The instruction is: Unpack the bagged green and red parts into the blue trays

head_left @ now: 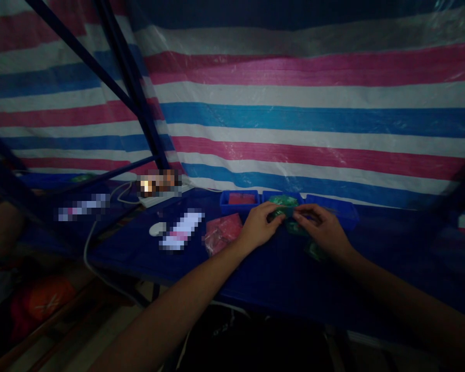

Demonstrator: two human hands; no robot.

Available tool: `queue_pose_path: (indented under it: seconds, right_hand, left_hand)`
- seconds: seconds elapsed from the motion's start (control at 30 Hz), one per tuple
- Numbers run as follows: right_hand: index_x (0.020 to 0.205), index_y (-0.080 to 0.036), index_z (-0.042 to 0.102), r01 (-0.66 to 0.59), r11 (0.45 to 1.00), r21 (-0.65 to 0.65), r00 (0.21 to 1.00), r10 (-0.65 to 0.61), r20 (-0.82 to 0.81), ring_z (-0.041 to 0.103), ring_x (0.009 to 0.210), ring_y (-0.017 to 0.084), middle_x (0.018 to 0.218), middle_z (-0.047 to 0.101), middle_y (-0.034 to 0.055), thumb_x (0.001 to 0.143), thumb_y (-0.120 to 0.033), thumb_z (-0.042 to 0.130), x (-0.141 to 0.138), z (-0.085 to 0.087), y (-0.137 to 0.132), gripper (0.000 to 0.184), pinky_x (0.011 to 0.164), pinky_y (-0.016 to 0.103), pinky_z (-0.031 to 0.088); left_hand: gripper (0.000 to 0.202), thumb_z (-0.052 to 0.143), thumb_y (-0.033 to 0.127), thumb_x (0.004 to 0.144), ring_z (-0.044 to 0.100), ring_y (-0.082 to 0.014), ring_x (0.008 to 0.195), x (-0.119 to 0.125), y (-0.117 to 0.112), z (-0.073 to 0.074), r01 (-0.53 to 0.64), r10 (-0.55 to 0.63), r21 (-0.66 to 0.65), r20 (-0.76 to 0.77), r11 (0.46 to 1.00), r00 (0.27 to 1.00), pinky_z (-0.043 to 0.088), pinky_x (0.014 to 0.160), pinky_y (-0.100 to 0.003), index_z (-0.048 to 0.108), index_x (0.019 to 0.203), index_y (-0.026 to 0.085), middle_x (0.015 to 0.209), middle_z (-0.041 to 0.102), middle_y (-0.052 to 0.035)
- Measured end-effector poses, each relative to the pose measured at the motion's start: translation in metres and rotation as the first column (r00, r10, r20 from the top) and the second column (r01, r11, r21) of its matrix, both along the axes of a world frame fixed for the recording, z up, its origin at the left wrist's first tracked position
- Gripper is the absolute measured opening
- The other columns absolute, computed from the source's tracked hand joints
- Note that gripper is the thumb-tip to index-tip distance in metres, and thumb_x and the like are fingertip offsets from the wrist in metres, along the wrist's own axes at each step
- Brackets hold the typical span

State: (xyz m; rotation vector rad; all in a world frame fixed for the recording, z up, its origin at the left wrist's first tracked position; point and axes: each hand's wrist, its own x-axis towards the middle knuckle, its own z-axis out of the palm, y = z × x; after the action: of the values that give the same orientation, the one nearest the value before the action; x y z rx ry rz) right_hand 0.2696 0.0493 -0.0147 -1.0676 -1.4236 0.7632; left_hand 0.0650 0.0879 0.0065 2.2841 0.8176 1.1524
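Note:
Both my hands meet over the blue table (279,281). My left hand (261,225) pinches the left end of a small flat green piece (289,210) between thumb and fingers. The other end is between the fingertips of my right hand (324,227). It looks like a thin green packet, but the light is too dim to be sure. Behind it, more green packets (281,199) fill the middle blue bin. Some green plastic packets (315,251) lie on the table under my right hand. Pink packets in clear plastic (222,232) sit beside my left wrist.
The left blue bin (227,207) holds pink packets; a right blue bin (333,209) stands beyond my right hand. On the left are a white round object (157,229), a blurred phone-like shape (183,230) and a power strip (166,195). Another person's arm (3,227) is at far left.

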Motion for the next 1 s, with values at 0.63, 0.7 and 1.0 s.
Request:
queue_pose_path:
  seconds: [0.63,0.7,1.0]
  right_hand:
    - [0.101,-0.023,0.067,-0.003,0.999,-0.034,1.000,0.003,0.003,0.072,0.091,0.024,0.099,0.074,0.0065,0.076,-0.049,0.081,0.011,-0.008,0.010,0.039,0.076,0.035,0.060]
    - [0.103,-0.023,0.070,-0.095,0.995,-0.033,0.995,0.096,0.030,0.071,0.099,0.025,0.108,0.074,0.0072,0.080,-0.049,0.078,0.005,-0.005,0.005,0.035,0.086,0.037,0.059]
    - [0.108,-0.022,0.066,0.011,1.000,0.024,1.000,-0.010,-0.006,0.070,0.096,0.022,0.105,0.071,0.0067,0.081,-0.047,0.078,0.005,-0.004,0.005,0.039,0.078,0.032,0.059]
  left_hand:
    - [0.055,0.076,0.039,0.085,0.067,-0.0206,0.103,0.006,-0.004,-0.010,0.171,-0.168,-0.055,0.054,0.984,0.984,0.060,0.087,-0.036,0.059,0.134,0.020,0.129,0.061,-0.0126]
    - [0.051,0.074,0.038,0.086,0.066,-0.0215,0.106,0.005,-0.004,-0.009,0.164,-0.163,-0.028,0.018,0.986,0.986,0.059,0.089,-0.036,0.061,0.132,0.020,0.128,0.063,-0.0121]
    - [0.025,0.062,0.024,0.094,0.066,-0.0199,0.095,0.001,0.000,-0.001,-0.026,0.026,-0.009,0.013,1.000,1.000,0.056,0.084,-0.035,0.068,0.118,0.018,0.108,0.070,-0.0084]
